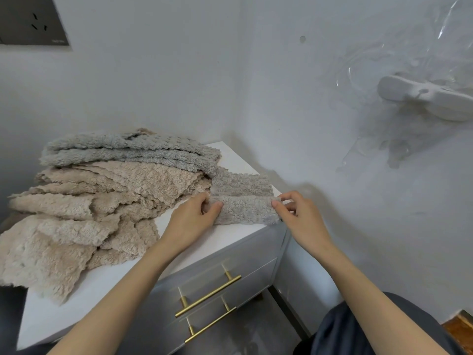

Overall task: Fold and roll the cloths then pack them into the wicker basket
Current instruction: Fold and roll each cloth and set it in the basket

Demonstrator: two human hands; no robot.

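Grey cloth (245,207): folded strip on counter (230,235), long axis spanning grip to grip. Left grip (198,216) pinches one end, right grip (298,216) the other; both equally near. Cloth pile (102,196) lies outward of left grip.

We note a white bench (46,326) set in the corner of a pale grey wall (153,73). Its front carries two drawers, one above the other, each with a brass bar handle: upper handle (207,295), lower handle (210,324). A dark panel (28,19) is fixed to the wall at upper left. At right, a white fitting (425,98) projects from the wall under clear plastic film (384,60). Wooden floor (460,329) shows at lower right.
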